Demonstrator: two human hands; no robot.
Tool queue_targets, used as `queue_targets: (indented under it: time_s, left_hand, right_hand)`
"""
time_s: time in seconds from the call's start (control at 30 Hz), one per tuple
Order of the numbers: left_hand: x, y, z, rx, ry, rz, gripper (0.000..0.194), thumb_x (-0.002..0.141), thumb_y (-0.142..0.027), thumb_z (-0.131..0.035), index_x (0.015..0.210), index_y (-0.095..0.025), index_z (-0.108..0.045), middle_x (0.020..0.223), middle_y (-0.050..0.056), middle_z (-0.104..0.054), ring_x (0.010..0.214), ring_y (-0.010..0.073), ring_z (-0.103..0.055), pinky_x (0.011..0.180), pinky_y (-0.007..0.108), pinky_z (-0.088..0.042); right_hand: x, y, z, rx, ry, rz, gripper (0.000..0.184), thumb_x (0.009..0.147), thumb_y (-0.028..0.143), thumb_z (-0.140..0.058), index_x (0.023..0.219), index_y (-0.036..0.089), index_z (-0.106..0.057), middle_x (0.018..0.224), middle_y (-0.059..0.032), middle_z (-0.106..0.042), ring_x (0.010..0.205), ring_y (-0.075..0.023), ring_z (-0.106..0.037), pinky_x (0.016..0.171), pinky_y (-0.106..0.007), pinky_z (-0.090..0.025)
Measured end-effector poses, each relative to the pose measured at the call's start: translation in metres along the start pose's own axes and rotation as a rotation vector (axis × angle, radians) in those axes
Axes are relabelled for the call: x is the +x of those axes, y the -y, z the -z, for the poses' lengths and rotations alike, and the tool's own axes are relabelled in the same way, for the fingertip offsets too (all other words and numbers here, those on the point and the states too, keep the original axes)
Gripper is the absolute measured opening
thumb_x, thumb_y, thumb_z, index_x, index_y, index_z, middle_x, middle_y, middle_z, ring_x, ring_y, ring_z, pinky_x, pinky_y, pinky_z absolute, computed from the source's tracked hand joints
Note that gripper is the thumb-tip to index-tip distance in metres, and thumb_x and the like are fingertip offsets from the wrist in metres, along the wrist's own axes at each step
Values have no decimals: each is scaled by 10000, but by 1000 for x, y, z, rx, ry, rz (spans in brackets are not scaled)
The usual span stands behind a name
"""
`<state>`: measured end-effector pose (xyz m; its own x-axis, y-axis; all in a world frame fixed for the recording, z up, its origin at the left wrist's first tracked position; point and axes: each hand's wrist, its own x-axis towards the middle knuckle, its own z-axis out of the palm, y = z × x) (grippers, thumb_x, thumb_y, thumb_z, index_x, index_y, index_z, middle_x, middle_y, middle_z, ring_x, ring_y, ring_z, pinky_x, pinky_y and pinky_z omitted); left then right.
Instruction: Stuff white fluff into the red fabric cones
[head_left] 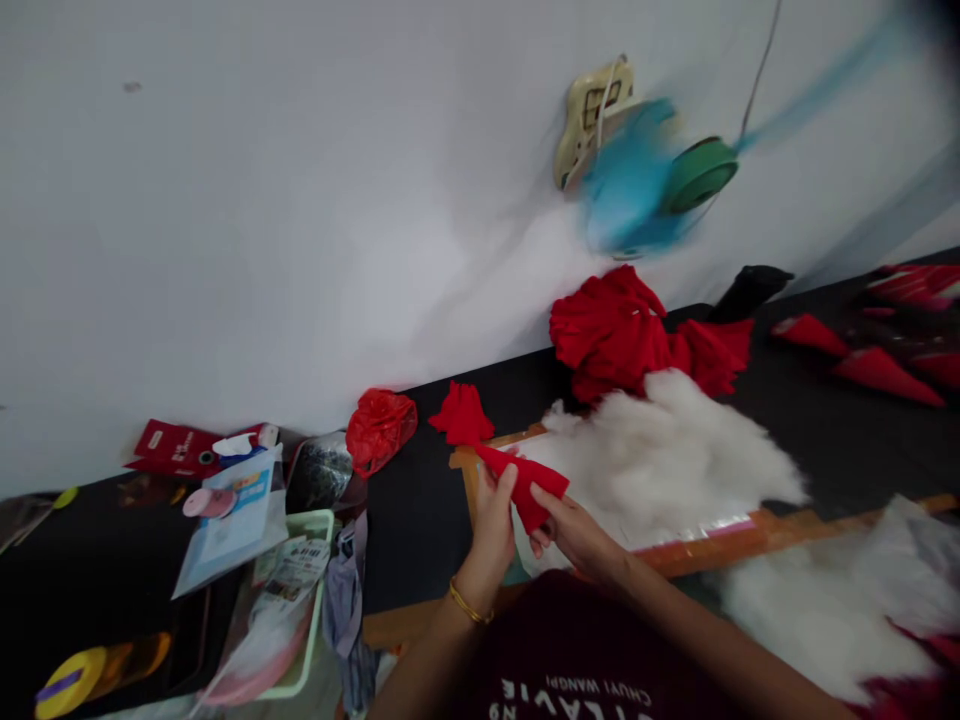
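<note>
A red fabric cone (526,484) is held in front of my body, its narrow tip pointing up and left. My left hand (495,515) grips its left side with the thumb on top. At the wide end, my right hand (566,525) pinches the edge of the cloth between thumb and fingers. Just beyond the hands lies a heap of white stuffing (675,460) on a sheet over the table. Close behind the cone's tip sits a small red cloth piece (461,414).
A large pile of red cloth (615,330) lies against the wall, and more red cones (885,376) lie at the right. A red plastic bag (381,430) and a pale green basket (311,620) stand left. Blue ribbon (634,180) hangs above, blurred.
</note>
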<state>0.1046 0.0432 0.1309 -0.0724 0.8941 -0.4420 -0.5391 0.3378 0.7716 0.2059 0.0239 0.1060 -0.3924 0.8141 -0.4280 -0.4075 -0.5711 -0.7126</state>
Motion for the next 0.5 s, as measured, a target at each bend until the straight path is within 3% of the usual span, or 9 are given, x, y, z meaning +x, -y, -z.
queue_targets:
  time_s: [0.07,0.13,0.27,0.37,0.5]
  left_hand:
    - [5,-5,1,-86,-34,-72,508,704,-406,-825,1110,-194,-605,997,76,-746,839,205,-727,734,284,-557]
    - [5,-6,2,-103,-44,-45,451,710,-399,-820,1051,-184,-617,955,78,-748,918,236,-725,812,326,-556]
    - [6,1,5,-123,-62,-24,381,753,-451,-774,972,-162,-657,880,84,-748,923,250,-725,837,346,-553]
    - [16,8,15,-204,-115,-47,388,773,-491,-749,944,-150,-675,904,91,-751,874,232,-725,841,347,-552]
    - [39,6,39,-348,-278,34,275,835,-400,-702,893,-132,-680,859,77,-746,754,180,-708,806,311,-560]
  right_hand:
    - [2,-6,-1,-22,29,-3,567,754,750,-641,605,208,-571,428,48,-456,422,-116,-451,496,-284,-457]
    - [1,-9,-2,-11,54,-8,546,744,740,-661,644,208,-593,444,46,-476,431,-118,-449,502,-286,-463]
    - [-1,-3,-8,39,27,-50,536,712,732,-696,695,205,-600,420,71,-426,411,-105,-392,472,-274,-440]
    - [-5,4,-8,28,8,-34,490,713,672,-734,740,198,-615,482,62,-469,444,-100,-414,489,-269,-454]
    - [-16,10,6,-213,-13,43,505,816,567,-675,1160,197,-673,567,54,-549,509,-128,-516,535,-275,-470]
